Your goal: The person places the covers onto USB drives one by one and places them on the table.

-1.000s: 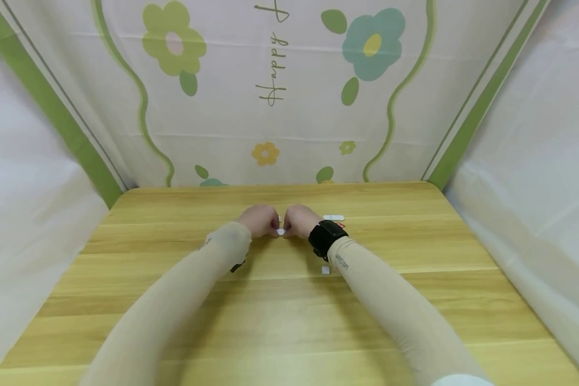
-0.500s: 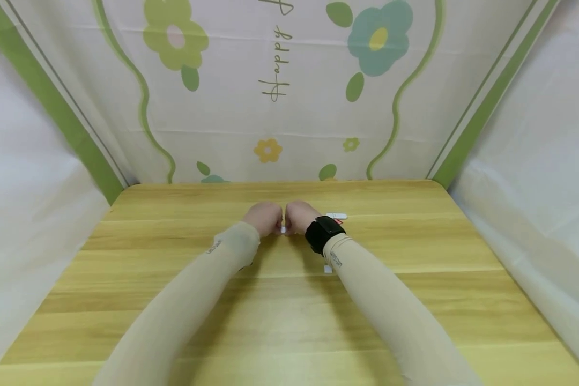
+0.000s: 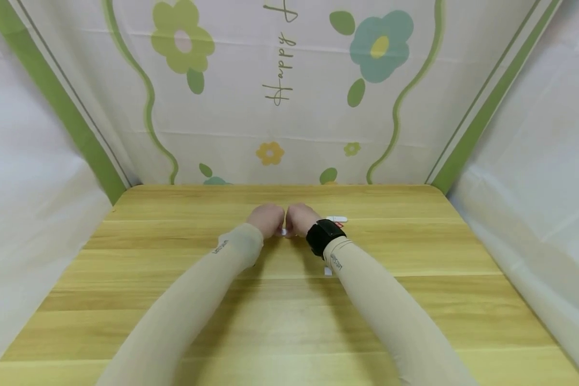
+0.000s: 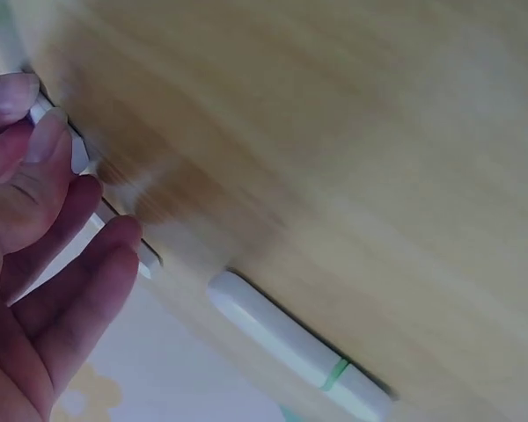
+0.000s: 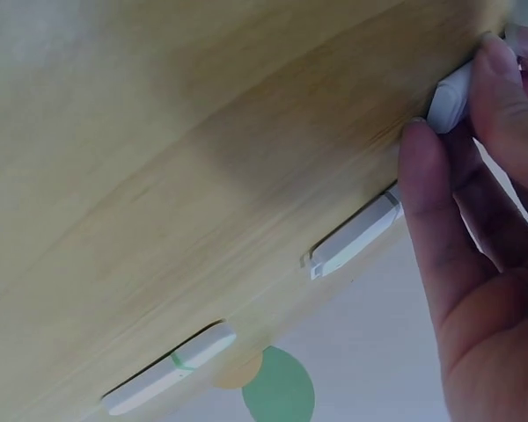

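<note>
In the head view my left hand (image 3: 267, 220) and right hand (image 3: 301, 220) nearly meet near the table's far edge. Between their fingertips is a small white piece (image 3: 283, 232). The left wrist view shows my left thumb and finger pinching this white piece (image 4: 79, 156), with a fingertip of the other hand beside it. My right hand (image 5: 484, 176) pinches the white piece (image 5: 449, 101) from its side. Its exact kind cannot be told, as fingers cover much of it. Just beyond the hands lies a white stick with a grey band (image 5: 356, 233).
A white stick with a green band (image 5: 172, 369) lies on the wooden table (image 3: 280, 321). Near my right wrist are a small red-marked item (image 3: 338, 225) and a small white block (image 3: 328, 272). A flowered cloth (image 3: 309, 118) hangs behind the table.
Compared with one second ago, the hands have drawn closer together, and less of the white piece shows between them. Since half a second ago they have barely moved; the head view has shifted slightly.
</note>
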Demonstrator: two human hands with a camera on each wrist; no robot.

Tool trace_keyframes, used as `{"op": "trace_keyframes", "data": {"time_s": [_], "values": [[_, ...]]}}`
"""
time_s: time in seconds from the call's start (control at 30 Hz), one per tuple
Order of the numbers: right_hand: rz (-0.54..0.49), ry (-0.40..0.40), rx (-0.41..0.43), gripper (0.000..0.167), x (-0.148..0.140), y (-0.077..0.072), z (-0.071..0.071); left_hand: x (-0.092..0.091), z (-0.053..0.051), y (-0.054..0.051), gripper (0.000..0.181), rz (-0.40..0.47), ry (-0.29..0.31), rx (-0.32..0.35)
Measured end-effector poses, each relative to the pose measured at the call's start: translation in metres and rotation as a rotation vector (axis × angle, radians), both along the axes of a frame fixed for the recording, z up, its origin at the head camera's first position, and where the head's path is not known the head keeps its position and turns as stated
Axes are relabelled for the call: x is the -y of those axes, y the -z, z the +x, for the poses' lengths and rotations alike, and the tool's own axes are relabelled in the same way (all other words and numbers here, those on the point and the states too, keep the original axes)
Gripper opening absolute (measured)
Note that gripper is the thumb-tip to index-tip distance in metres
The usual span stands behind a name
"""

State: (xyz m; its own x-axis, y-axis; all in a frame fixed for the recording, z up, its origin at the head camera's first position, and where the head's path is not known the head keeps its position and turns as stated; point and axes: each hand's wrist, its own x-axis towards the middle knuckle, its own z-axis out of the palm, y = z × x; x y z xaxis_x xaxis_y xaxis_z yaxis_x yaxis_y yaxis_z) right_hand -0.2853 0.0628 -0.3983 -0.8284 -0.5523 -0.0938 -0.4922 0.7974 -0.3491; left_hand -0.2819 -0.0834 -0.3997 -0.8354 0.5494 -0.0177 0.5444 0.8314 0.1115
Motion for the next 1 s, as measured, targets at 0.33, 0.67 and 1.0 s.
{"op": "trace_keyframes", "data": {"time_s": [0.33,0.67,1.0], "values": [[0.016,-0.027,-0.04,0.014,-0.001,0.001,0.004,0.001,-0.004,0.005,0.02,0.049,-0.014,0.069],[0.016,-0.038,-0.039,0.02,-0.002,0.0,0.001,0.0,-0.003,-0.002,0.022,0.053,-0.013,0.087],[0.039,-0.058,-0.052,0.024,-0.002,0.003,0.002,-0.001,0.0,-0.003,0.024,0.055,-0.003,0.081]]}}
